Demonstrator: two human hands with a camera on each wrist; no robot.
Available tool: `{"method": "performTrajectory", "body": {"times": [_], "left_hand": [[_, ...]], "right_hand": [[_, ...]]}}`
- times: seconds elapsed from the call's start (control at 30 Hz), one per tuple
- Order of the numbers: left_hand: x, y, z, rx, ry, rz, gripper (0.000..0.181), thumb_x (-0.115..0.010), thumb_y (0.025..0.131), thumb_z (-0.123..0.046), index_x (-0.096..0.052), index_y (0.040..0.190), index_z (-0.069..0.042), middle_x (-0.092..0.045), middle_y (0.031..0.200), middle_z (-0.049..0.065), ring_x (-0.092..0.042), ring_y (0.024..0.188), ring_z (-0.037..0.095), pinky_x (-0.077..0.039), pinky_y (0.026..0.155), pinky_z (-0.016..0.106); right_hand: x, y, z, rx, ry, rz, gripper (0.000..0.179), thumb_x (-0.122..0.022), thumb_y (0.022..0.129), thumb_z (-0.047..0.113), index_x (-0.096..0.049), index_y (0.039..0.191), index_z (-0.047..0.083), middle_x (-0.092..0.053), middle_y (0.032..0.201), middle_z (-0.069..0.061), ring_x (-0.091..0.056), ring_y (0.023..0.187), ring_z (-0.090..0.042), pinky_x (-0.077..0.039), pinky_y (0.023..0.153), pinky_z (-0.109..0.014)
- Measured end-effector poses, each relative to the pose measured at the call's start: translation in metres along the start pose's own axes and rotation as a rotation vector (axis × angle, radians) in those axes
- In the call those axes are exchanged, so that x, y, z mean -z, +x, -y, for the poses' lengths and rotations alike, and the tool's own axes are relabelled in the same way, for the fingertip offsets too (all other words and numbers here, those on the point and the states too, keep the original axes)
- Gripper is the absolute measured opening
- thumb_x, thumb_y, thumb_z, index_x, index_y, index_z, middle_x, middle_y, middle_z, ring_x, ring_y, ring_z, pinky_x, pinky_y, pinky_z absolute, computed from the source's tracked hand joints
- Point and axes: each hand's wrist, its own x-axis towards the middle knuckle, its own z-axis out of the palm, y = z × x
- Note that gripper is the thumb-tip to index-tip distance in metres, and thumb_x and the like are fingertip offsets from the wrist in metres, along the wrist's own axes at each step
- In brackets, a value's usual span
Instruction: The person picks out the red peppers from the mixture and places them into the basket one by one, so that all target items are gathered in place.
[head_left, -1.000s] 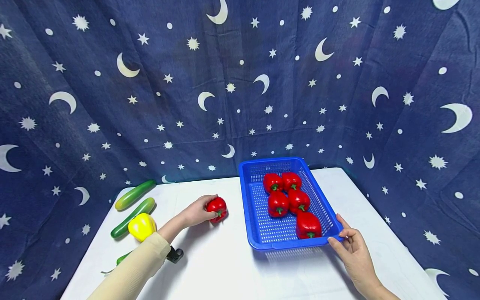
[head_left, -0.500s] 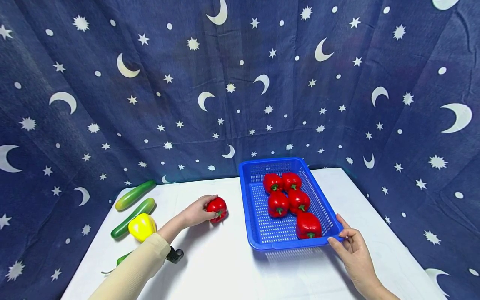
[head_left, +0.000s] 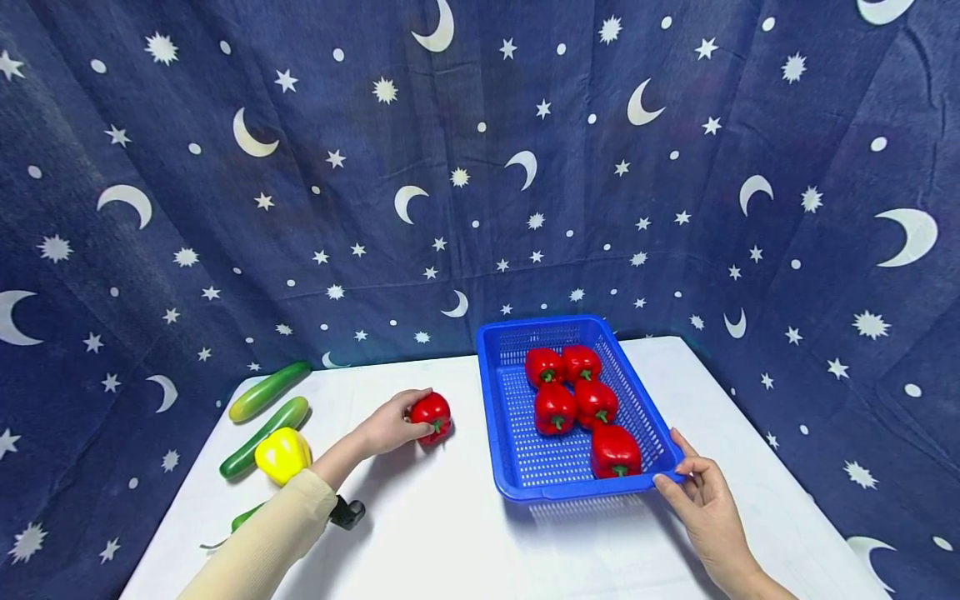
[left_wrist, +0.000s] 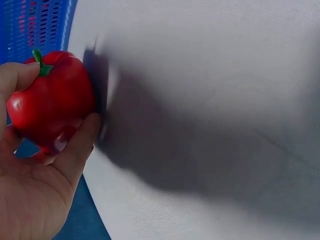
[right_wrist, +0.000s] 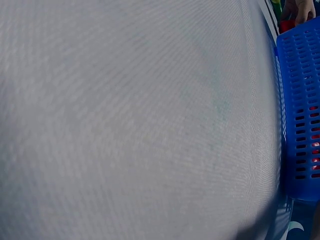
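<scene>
My left hand (head_left: 393, 426) grips a red bell pepper (head_left: 432, 417) left of the basket, thumb beside its green stem. In the left wrist view the same red pepper (left_wrist: 57, 100) sits between the thumb and the curled fingers (left_wrist: 80, 147). My right hand (head_left: 705, 508) pinches the near right corner of a blue plastic basket (head_left: 517, 490), thumb on the rim and fingers at the outer side. Several red peppers (head_left: 555, 408) lie inside the basket. The right wrist view shows mostly the white tabletop, with the perforated basket wall (right_wrist: 302, 110) at its right edge.
At the left of the white table (head_left: 442, 550) lie two cucumbers (head_left: 264, 437), a yellow bell pepper (head_left: 282, 456) and a green vegetable (head_left: 243, 518) partly covered by the left sleeve. A dark blue curtain (head_left: 420, 275) with moons and stars hangs behind the table.
The whole head view has shifted very slightly. Both hands, the gripped pepper and the basket keep their places relative to one another.
</scene>
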Motion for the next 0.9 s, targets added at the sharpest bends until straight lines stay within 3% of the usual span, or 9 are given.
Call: {"method": "performTrajectory", "body": {"times": [0.23,0.9], "left_hand": [[0.013,0.002,-0.009,-0.067,-0.056,-0.028,0.069,-0.075,0.091,-0.016,-0.046,0.153,-0.004,-0.045,0.152,0.018,-0.055,0.125,0.035,-0.050,0.102,0.047],[0.031,-0.004,-0.073,-0.254,-0.112,-0.048,0.071,-0.078,0.091,-0.016,-0.046,0.154,-0.009,-0.041,0.156,0.012,-0.050,0.135,0.034,-0.044,0.110,0.046]], "right_hand": [[0.000,0.000,0.000,0.003,-0.001,-0.003,0.023,-0.059,0.098,-0.010,-0.040,0.110,-0.004,-0.031,0.165,-0.008,-0.044,0.135,0.003,-0.043,0.101,-0.014],[-0.001,0.000,0.002,-0.010,0.000,0.007,0.023,-0.059,0.099,-0.008,-0.040,0.111,-0.003,-0.027,0.166,-0.012,-0.045,0.134,0.003,-0.044,0.101,-0.015]]}}
